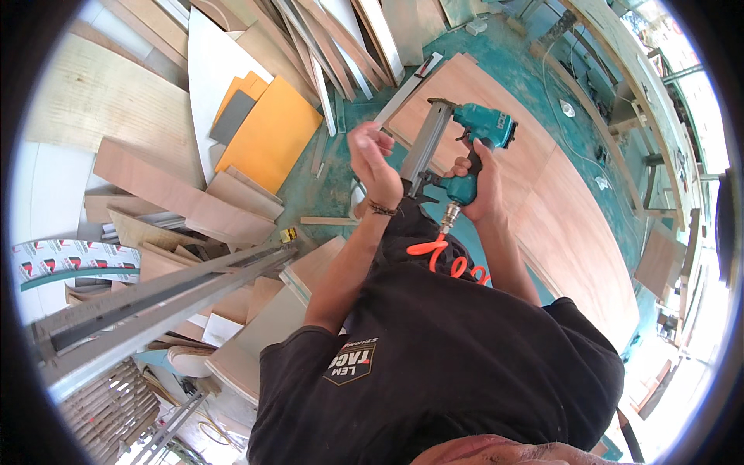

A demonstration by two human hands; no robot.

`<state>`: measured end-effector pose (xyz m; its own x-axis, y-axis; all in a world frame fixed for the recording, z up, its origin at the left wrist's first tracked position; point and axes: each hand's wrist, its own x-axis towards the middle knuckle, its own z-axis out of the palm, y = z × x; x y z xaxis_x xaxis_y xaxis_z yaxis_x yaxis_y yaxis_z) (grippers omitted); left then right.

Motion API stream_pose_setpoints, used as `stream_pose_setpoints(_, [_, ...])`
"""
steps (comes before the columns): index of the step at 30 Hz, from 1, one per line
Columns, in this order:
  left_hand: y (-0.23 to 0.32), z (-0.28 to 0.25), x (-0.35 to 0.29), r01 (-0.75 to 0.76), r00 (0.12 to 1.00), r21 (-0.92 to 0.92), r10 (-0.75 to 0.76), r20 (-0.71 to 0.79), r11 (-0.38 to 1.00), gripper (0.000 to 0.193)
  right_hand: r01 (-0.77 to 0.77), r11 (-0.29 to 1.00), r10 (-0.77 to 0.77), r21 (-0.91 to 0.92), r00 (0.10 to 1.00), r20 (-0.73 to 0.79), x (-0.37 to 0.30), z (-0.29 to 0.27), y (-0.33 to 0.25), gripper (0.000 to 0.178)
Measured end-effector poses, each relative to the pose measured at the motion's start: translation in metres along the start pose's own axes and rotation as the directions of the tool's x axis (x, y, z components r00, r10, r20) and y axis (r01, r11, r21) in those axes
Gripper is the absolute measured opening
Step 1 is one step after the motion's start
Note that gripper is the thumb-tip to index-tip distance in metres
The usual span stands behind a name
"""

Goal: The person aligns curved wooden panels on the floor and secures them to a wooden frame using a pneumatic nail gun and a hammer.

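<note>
My right hand (487, 184) is wrapped round the handle of a teal pneumatic nail gun (482, 124). The tool's long grey magazine (426, 141) slants down and to the left, beside my other hand. From a metal coupling at the handle's end hangs a coiled orange air hose (459, 267), partly lost against my dark shirt. My left hand (373, 163), with a bracelet at the wrist, is raised just left of the magazine, apart from it. Its fingers are loosely bent, and nothing shows between them. Beyond the tool lies a large plywood panel (562, 209) on the green floor.
Wood offcuts (167, 190) and boards are heaped along the left, with yellow-orange sheets (273, 132) on top. A long metal rail (178, 298) crosses the lower left. Timber strips (341, 39) lean at the back. A workbench (659, 116) stands at right; a thin cable runs near it.
</note>
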<state>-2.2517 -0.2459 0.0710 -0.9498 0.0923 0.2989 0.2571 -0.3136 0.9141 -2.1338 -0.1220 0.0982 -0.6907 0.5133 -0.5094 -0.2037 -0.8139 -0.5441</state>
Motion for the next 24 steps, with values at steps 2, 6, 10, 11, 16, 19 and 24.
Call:
stream_pose_setpoints(2, [-0.021, 0.006, 0.008, 0.009, 0.994, 0.026, -0.012, 0.109, 1.0, 0.047, -0.022, 0.999, 0.021, -0.045, 1.0, -0.024, 0.025, 0.005, -0.008, 0.028])
stream_pose_setpoints(6, [-0.069, -0.009, 0.045, 0.301, 0.927, 0.056, -0.306, 0.219, 0.952, 0.034, 0.001, 0.913, -0.042, -0.409, 0.995, -0.09, 0.109, -0.013, -0.018, 0.026])
stream_pose_setpoints(10, [-0.149, -0.061, 0.128, 0.489, 0.785, 0.321, -0.569, 0.243, 0.811, 0.029, 0.097, 0.331, -0.234, -0.939, 0.972, 0.018, 0.201, -0.018, -0.026, 0.047])
stream_pose_setpoints(11, [-0.164, -0.073, 0.152, 0.508, 0.745, 0.417, -0.628, 0.225, 0.753, 0.029, 0.069, 0.115, -0.253, -0.991, 0.967, 0.037, 0.223, -0.014, -0.026, 0.054])
stream_pose_setpoints(16, [-0.261, -0.098, 0.274, 0.544, 0.542, 0.712, -0.834, 0.107, 0.445, 0.032, -0.124, -0.298, -0.141, -0.946, 0.986, -0.085, 0.374, -0.054, 0.016, 0.065])
stream_pose_setpoints(19, [-0.326, -0.109, 0.324, 0.514, 0.463, 0.729, -0.861, 0.209, 0.453, 0.033, -0.175, -0.139, -0.23, -0.975, 0.963, -0.14, 0.422, -0.065, 0.048, 0.063])
stream_pose_setpoints(24, [-0.407, -0.026, 0.401, 0.459, 0.323, 0.813, -0.92, 0.222, 0.357, 0.033, -0.446, -0.086, -0.223, -0.891, 0.88, -0.419, 0.434, -0.006, 0.025, 0.063])
